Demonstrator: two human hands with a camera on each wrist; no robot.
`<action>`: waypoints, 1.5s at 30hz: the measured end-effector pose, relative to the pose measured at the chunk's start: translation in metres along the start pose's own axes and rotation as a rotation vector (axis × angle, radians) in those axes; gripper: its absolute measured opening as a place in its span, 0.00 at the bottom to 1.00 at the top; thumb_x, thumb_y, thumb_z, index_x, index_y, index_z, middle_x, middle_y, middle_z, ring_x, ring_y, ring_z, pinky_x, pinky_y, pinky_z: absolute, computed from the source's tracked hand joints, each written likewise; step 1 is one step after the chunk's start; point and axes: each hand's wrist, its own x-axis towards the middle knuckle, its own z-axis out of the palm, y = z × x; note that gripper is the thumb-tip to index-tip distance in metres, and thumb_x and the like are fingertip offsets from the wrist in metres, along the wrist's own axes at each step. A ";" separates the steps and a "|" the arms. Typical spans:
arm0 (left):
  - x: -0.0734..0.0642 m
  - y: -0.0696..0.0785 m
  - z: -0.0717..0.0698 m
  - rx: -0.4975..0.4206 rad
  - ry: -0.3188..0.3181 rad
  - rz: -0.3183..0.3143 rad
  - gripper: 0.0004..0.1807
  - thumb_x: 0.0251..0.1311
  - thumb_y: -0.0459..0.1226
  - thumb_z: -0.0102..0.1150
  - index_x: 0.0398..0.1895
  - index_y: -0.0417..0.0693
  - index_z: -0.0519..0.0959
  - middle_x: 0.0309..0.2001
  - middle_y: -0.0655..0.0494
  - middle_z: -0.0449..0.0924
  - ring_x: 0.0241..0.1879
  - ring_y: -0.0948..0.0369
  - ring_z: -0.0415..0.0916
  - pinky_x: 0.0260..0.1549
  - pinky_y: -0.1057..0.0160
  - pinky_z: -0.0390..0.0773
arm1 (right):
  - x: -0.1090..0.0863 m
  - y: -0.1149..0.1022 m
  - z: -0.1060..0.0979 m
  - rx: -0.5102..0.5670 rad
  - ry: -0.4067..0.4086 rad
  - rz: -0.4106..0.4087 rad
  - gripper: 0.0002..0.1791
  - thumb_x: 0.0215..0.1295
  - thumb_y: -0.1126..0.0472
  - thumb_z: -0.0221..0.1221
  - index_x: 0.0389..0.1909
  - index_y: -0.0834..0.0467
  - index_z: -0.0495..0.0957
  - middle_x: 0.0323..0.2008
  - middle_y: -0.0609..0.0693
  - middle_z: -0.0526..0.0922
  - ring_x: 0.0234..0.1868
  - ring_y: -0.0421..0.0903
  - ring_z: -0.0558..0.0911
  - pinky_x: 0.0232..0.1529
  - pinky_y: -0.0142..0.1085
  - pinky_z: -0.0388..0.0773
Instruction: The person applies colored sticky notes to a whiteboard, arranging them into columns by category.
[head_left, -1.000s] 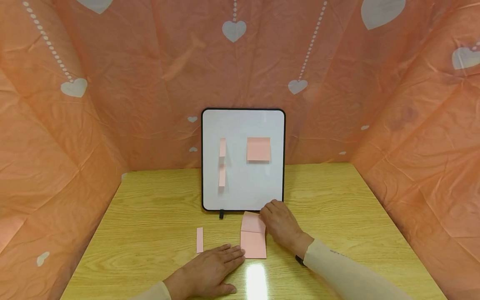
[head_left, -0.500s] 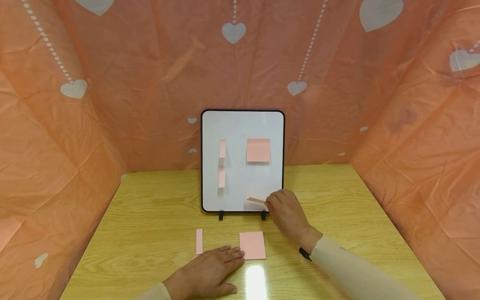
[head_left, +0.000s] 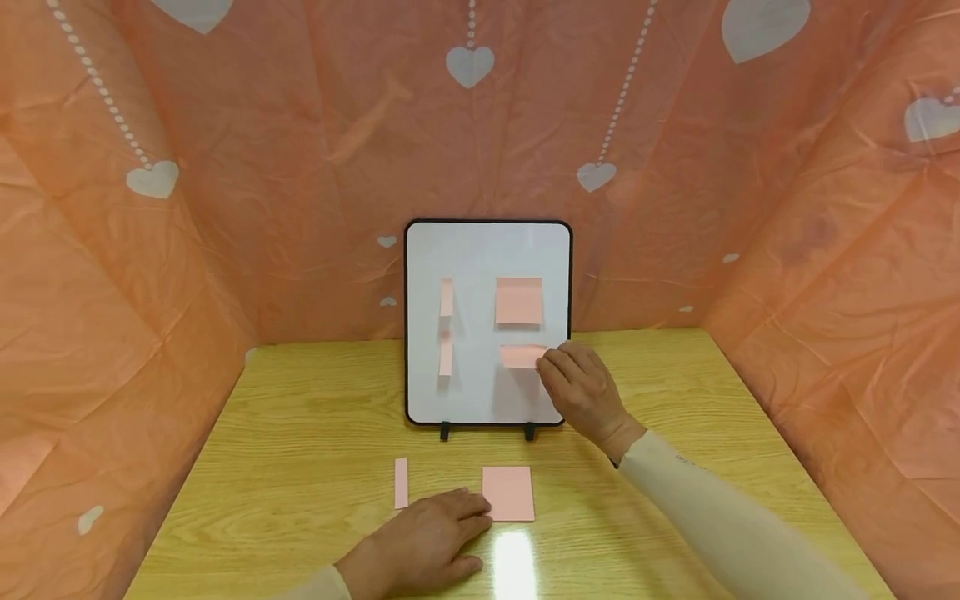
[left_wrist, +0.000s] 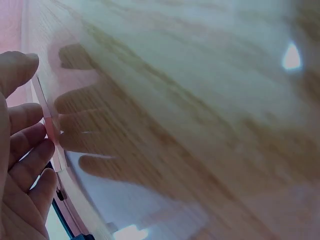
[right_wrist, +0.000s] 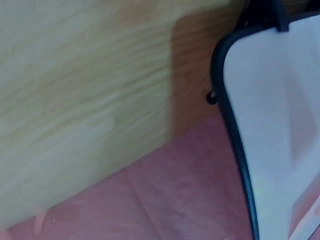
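Observation:
My right hand (head_left: 581,387) pinches a pink sticky note (head_left: 519,357) by its right side, close in front of the whiteboard (head_left: 472,250). Above it, a square pink sticky note (head_left: 519,301) is stuck to the board. Two narrow pink strips (head_left: 447,300) hang one over the other on the board's left half. On the table, the straight fingers of my left hand (head_left: 431,533) touch the left edge of a square sticky note pad (head_left: 510,493); this hand (left_wrist: 25,150) also shows in the left wrist view. The right wrist view shows the whiteboard's corner, without my hand.
A narrow pink strip pad (head_left: 401,483) lies on the wooden table (head_left: 315,417), left of the square pad. The board stands on small black feet (head_left: 529,432) near the table's back. An orange cloth with white hearts (head_left: 300,208) encloses the back and sides.
My right hand has peeled the top note off the square pad and carried it up to the whiteboard, below the square note there. My left hand has stayed at the pad.

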 end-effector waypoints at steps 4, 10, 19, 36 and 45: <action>0.001 0.000 0.002 -0.009 -0.014 -0.014 0.26 0.79 0.54 0.51 0.68 0.49 0.80 0.69 0.57 0.77 0.69 0.60 0.75 0.71 0.59 0.75 | 0.002 0.007 0.007 -0.025 0.008 -0.038 0.05 0.72 0.71 0.63 0.35 0.66 0.84 0.33 0.57 0.86 0.35 0.54 0.81 0.43 0.44 0.85; 0.000 0.001 0.006 0.003 -0.025 -0.017 0.27 0.79 0.53 0.50 0.69 0.49 0.79 0.70 0.56 0.77 0.70 0.59 0.74 0.70 0.60 0.76 | -0.002 0.009 0.016 -0.013 -0.011 -0.023 0.03 0.70 0.71 0.64 0.34 0.66 0.84 0.33 0.56 0.86 0.36 0.54 0.82 0.45 0.44 0.85; 0.000 0.001 0.005 -0.011 -0.022 -0.029 0.25 0.79 0.52 0.50 0.69 0.49 0.80 0.70 0.56 0.77 0.70 0.59 0.75 0.69 0.60 0.76 | -0.002 0.005 0.028 0.001 0.008 -0.035 0.06 0.71 0.73 0.62 0.33 0.66 0.83 0.32 0.56 0.84 0.34 0.53 0.81 0.44 0.43 0.85; -0.001 0.002 0.007 -0.030 0.026 -0.022 0.24 0.76 0.50 0.56 0.66 0.48 0.81 0.69 0.56 0.78 0.69 0.59 0.76 0.68 0.61 0.77 | -0.001 0.003 0.032 -0.025 0.000 -0.031 0.08 0.74 0.73 0.59 0.33 0.66 0.83 0.32 0.55 0.84 0.34 0.53 0.81 0.44 0.43 0.86; -0.002 0.002 0.008 -0.037 0.028 -0.026 0.24 0.75 0.49 0.57 0.66 0.48 0.81 0.69 0.56 0.78 0.69 0.59 0.76 0.67 0.61 0.78 | -0.002 0.003 0.032 -0.026 -0.022 -0.012 0.07 0.73 0.73 0.61 0.34 0.65 0.84 0.32 0.55 0.85 0.35 0.53 0.81 0.45 0.44 0.86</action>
